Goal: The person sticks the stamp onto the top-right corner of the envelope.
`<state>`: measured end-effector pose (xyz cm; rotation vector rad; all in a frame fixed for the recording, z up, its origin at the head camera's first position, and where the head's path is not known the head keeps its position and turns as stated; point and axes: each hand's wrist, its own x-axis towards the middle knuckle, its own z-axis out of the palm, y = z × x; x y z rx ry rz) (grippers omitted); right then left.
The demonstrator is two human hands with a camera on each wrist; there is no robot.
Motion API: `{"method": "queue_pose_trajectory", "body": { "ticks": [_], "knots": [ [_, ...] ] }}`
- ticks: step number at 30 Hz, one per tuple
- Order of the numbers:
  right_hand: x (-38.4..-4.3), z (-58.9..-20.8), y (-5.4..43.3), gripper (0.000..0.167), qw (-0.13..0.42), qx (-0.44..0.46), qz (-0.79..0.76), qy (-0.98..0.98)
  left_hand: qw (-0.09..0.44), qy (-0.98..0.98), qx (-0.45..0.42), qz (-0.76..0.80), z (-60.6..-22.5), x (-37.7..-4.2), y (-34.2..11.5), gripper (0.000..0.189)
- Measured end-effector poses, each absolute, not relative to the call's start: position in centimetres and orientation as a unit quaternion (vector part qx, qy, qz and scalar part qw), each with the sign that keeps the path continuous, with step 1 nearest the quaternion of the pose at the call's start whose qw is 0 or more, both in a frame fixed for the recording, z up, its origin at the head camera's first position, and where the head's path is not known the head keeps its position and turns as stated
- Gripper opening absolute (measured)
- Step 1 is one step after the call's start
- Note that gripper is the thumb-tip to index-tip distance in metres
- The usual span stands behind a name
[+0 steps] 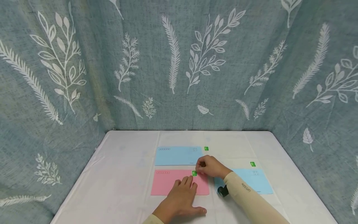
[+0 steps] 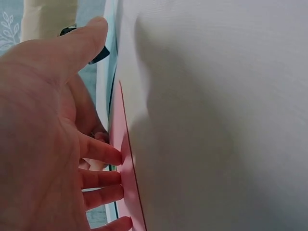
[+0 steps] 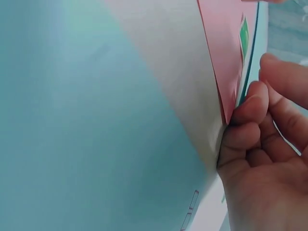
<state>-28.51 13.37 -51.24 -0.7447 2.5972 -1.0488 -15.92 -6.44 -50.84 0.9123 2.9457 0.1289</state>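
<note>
A pink envelope (image 1: pixel 165 183) lies flat on the table, with a small green stamp (image 1: pixel 194 173) at its upper right corner. My left hand (image 1: pixel 181 196) rests on it, fingers spread and fairly straight, fingertips just below the stamp and thumb out to the right. In the left wrist view, the fingertips (image 2: pixel 126 222) touch the pink paper. My right hand (image 1: pixel 209 165) is at the envelope's upper right corner beside the stamp, fingers curled. From the right wrist, its curled fingers (image 3: pixel 245 134) sit right at the paper's corner, with nothing visible between thumb and index.
One blue envelope (image 1: pixel 177 156) lies above the pink one, with a green stamp (image 1: pixel 206 148) beside its upper right corner. Another blue envelope (image 1: pixel 263 183) lies to the right, partly under my right forearm, a green stamp (image 1: pixel 253 164) above it. A patterned curtain (image 1: pixel 179 62) stands behind the white table (image 1: pixel 123 174).
</note>
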Motion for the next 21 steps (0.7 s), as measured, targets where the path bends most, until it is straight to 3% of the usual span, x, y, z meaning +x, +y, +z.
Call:
{"method": "queue_pose_trajectory", "body": {
  "ticks": [11, 16, 21],
  "knots": [
    [-29.1, -51.5, 13.5, 0.009, 0.151, -0.261, -0.381, 0.874, 0.047, 0.952, 0.281, 0.113, -50.1, -16.8, -6.9, 0.098],
    [-29.2, -51.5, 13.8, 0.009, 0.154, -0.251, -0.389, 0.873, 0.042, 0.950, 0.268, 0.152, -49.1, -18.7, -8.0, 0.099],
    [-29.2, -51.8, 13.8, 0.011, 0.161, -0.252, -0.398, 0.867, 0.069, 0.952, 0.256, 0.155, -49.3, -21.4, -9.3, 0.091]
  ]
}}
